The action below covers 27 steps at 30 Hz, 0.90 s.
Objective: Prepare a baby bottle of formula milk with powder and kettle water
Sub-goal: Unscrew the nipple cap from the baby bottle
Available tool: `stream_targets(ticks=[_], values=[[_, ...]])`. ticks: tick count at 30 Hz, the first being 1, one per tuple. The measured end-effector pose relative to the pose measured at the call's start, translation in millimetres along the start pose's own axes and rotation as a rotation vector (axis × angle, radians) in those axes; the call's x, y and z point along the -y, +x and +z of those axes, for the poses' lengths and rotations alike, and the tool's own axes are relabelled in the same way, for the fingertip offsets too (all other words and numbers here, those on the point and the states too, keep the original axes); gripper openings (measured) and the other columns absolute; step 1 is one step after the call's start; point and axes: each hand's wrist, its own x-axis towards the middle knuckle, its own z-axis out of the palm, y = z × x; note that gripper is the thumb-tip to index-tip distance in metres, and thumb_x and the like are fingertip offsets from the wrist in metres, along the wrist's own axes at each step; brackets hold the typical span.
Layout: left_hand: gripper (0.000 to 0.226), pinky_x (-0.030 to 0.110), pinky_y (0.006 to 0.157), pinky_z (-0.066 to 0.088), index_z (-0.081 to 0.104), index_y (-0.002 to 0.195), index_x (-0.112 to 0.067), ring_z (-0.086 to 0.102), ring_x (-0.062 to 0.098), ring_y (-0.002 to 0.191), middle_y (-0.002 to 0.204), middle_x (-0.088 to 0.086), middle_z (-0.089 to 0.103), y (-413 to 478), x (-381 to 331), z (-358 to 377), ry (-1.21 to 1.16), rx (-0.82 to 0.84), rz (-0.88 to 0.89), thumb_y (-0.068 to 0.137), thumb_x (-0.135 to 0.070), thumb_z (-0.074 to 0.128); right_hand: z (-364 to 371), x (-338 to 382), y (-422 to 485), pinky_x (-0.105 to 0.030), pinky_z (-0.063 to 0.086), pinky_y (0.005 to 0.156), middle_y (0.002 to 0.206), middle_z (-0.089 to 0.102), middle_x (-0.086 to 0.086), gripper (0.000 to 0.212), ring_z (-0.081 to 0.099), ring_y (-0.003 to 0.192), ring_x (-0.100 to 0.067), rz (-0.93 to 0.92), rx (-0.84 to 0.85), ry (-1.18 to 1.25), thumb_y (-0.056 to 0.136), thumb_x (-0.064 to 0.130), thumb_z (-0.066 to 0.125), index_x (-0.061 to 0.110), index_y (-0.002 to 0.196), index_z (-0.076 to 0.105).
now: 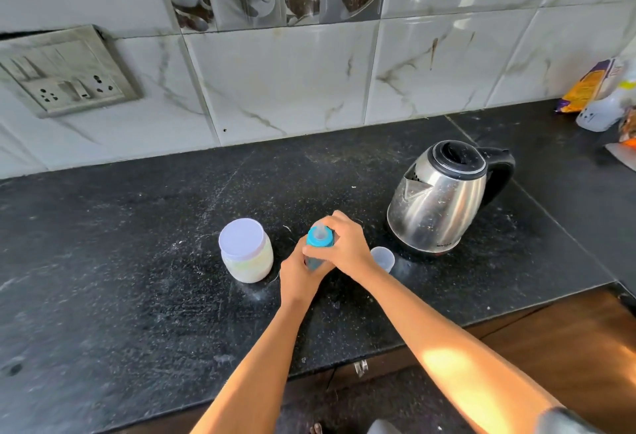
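A baby bottle [320,237] with a blue collar and clear teat stands upright on the black counter [137,261]. My left hand [299,275] wraps around its lower body. My right hand [344,244] grips the blue collar at the top. Left of the bottle stands a white powder jar [246,249] with its pale lid on. A clear bottle cap [382,258] sits just right of my right wrist. The steel kettle [444,196], lid shut and black handle to the right, stands behind the cap.
A wall socket plate [65,72] hangs on the tiled backsplash at left. Packets and a white bottle [602,96] crowd the far right corner. The counter's front edge runs diagonally above wooden cabinets [568,337].
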Motion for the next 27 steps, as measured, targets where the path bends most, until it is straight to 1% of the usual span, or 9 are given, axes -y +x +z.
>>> stream_targets(ticks=[4,6,8,11,14,18,21,24,27], values=[[0.06,0.011,0.081,0.042,0.048,0.123,-0.047,0.055,-0.015,0.099,0.103,-0.033,0.059,4.8,1.2,-5.6,-0.011,0.054,0.017,0.072,-0.041,0.079,-33.4,-9.5,16.0,-0.016,0.046,0.071,0.1,0.064,0.013,0.051,0.055,0.076,0.001,0.001,0.374,0.134,0.065,0.017,0.086,0.027,0.112,0.068],[0.065,0.004,0.08,0.037,0.046,0.127,-0.044,0.052,-0.018,0.097,0.103,-0.036,0.054,6.6,0.9,-7.5,-0.005,0.06,0.012,0.072,-0.04,0.08,-45.4,-18.7,20.8,-0.022,0.053,0.077,0.112,0.067,0.003,0.051,0.064,0.082,-0.004,0.053,0.313,0.199,0.071,0.007,0.081,0.026,0.115,0.063],[0.067,0.003,0.081,0.032,0.044,0.128,-0.044,0.051,-0.018,0.096,0.104,-0.038,0.05,6.2,-0.2,-7.6,0.0,0.055,-0.013,0.072,-0.039,0.08,-53.9,-27.4,20.1,-0.031,0.055,0.087,0.112,0.066,-0.003,0.042,0.068,0.092,-0.009,0.106,0.208,0.274,0.079,-0.003,0.071,0.024,0.11,0.062],[0.064,-0.002,0.073,0.036,0.042,0.121,-0.051,0.049,-0.024,0.098,0.101,-0.041,0.051,5.2,1.1,-6.9,-0.011,0.05,0.002,0.072,-0.037,0.081,-50.2,-26.3,11.9,-0.03,0.049,0.096,0.116,0.066,0.004,0.046,0.062,0.109,-0.009,0.074,0.381,0.233,0.079,-0.003,0.064,0.026,0.114,0.063],[0.058,0.002,0.071,0.039,0.045,0.12,-0.05,0.051,-0.022,0.098,0.1,-0.037,0.056,5.2,0.6,-6.8,-0.011,0.055,-0.001,0.074,-0.036,0.078,-31.3,-16.2,5.9,-0.03,0.042,0.104,0.127,0.06,0.012,0.058,0.054,0.12,-0.004,0.059,0.433,0.225,0.074,0.01,0.076,0.03,0.125,0.058],[0.056,0.003,0.074,0.04,0.047,0.119,-0.049,0.057,-0.013,0.096,0.102,-0.031,0.061,4.9,-0.1,-7.9,-0.014,0.061,-0.009,0.073,-0.038,0.079,-27.4,-4.6,9.3,-0.035,0.048,0.1,0.124,0.063,0.005,0.058,0.059,0.115,-0.009,0.076,0.319,0.342,0.07,0.01,0.082,0.023,0.122,0.06],[0.061,0.004,0.079,0.04,0.049,0.12,-0.048,0.056,-0.013,0.099,0.106,-0.028,0.062,4.7,0.1,-7.5,-0.022,0.052,-0.016,0.07,-0.039,0.081,-49.4,3.0,11.1,-0.028,0.052,0.091,0.117,0.066,0.0,0.059,0.063,0.109,-0.015,0.115,0.176,0.496,0.064,0.008,0.087,0.02,0.112,0.056],[0.057,0.005,0.076,0.034,0.046,0.111,-0.058,0.049,-0.024,0.095,0.098,-0.039,0.056,4.5,-0.5,-6.8,-0.013,0.048,-0.037,0.068,-0.043,0.081,-85.1,7.6,5.6,-0.021,0.053,0.08,0.105,0.065,0.01,0.054,0.064,0.096,-0.007,0.053,0.059,0.228,0.058,0.026,0.09,0.027,0.102,0.058],[0.056,0.002,0.072,0.035,0.045,0.104,-0.063,0.047,-0.026,0.095,0.094,-0.045,0.054,3.5,-0.9,-7.4,-0.007,0.053,-0.021,0.068,-0.043,0.081,-120.8,6.8,-3.0,-0.02,0.044,0.076,0.103,0.056,0.017,0.05,0.056,0.093,-0.001,-0.039,0.109,-0.175,0.057,0.037,0.087,0.034,0.098,0.059]])
